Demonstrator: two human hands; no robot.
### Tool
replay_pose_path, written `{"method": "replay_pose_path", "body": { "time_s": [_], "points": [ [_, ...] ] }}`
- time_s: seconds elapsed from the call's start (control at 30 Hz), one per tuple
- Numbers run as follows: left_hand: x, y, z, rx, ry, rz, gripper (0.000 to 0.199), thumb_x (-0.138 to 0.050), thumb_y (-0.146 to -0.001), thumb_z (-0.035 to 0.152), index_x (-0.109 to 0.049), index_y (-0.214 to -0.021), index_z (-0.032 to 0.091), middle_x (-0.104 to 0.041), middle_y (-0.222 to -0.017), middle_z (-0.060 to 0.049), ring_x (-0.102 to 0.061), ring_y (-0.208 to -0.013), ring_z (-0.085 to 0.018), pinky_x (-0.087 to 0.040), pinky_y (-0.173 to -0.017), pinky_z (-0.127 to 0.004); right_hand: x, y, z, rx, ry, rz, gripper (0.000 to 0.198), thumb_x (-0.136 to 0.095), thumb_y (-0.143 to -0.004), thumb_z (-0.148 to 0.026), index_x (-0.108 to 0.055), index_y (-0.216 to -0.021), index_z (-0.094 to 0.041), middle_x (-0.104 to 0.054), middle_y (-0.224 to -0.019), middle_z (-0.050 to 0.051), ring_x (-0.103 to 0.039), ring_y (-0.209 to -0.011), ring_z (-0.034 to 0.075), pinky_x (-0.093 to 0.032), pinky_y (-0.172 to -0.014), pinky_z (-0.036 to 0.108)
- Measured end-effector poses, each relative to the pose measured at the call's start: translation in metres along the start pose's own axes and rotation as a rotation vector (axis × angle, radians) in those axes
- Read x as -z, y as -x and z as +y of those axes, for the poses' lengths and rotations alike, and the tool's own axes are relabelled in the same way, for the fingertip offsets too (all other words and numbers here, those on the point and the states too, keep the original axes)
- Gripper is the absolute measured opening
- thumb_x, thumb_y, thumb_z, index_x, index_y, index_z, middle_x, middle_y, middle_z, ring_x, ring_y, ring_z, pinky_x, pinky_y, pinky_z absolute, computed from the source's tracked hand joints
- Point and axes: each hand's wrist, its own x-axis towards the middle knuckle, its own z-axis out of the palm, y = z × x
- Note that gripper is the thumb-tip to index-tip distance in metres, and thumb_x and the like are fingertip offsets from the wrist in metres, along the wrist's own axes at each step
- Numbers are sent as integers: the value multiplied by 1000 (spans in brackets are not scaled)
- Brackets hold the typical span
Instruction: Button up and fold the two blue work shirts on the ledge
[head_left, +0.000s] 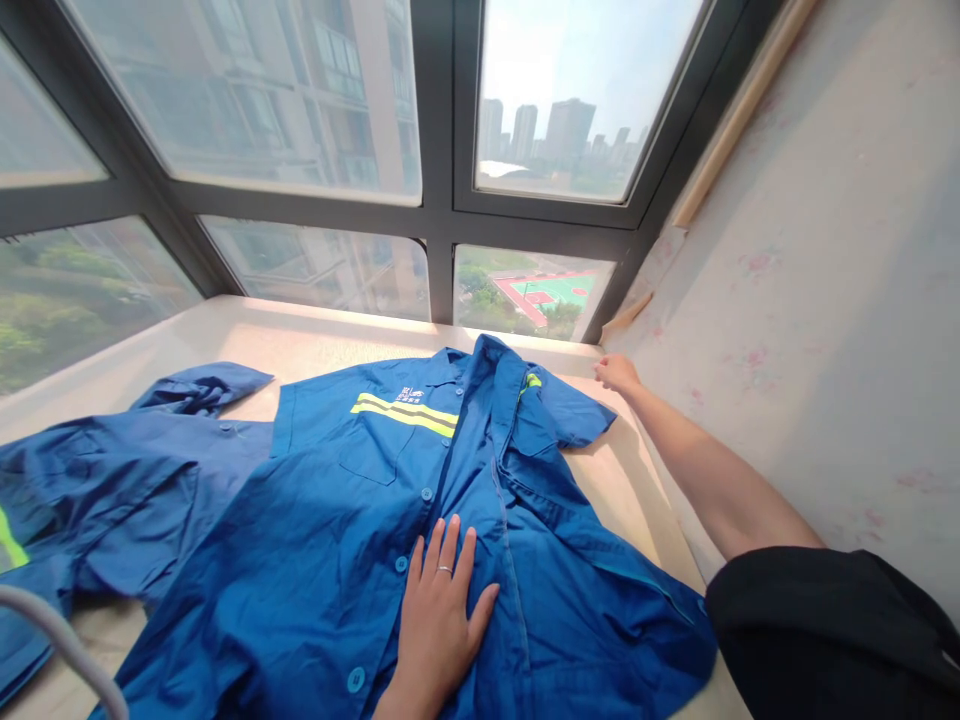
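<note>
A blue shirt (315,540) lies partly open on the windowsill (315,338). The left hand (445,610) rests flat on it, fingers slightly spread; the right hand (619,372), near the wall (810,300), curls its fingers, any pinch unclear.

We have room above the blue work shirt (367,520), hemmed in by floral wall (810,300) right, window frame (441,215) ahead, grey tube (61,634) lower left.

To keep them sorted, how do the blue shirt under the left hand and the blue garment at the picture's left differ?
The blue shirt lies largely spread out; the blue garment is bunched in folds. The left hand rests on the shirt, but not on the garment. Both are blue with a yellow band.
</note>
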Motion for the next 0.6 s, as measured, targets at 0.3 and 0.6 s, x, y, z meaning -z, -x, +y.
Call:
{"method": "replay_pose_path", "body": {
  "time_s": [0.3, 0.6],
  "points": [
    [5, -4, -28, -93, 179, -125, 46, -53, -95, 37, -55, -140, 28, -49, -150, -11, -41, -141, -31, -39, -111, -55, -15, 44, 11, -161, -129, -255, 35, -91, -60, -25, -68, -83, -11, -65, -61, 7, -64, -56, 20, -52, -48, 28],
    [47, -42, 61, -172, 323, -114, 57, -51, -90, 24, -42, -146, 17, -48, -149, -16, -41, -140, -32, -38, -113, -54, -15, 69, 8, -135, -403, -128, 65, -79, -77, -23, -47, -132, -11, -71, -89, 9, -68, -58, 14, -57, -52, 24]
  ]
}}
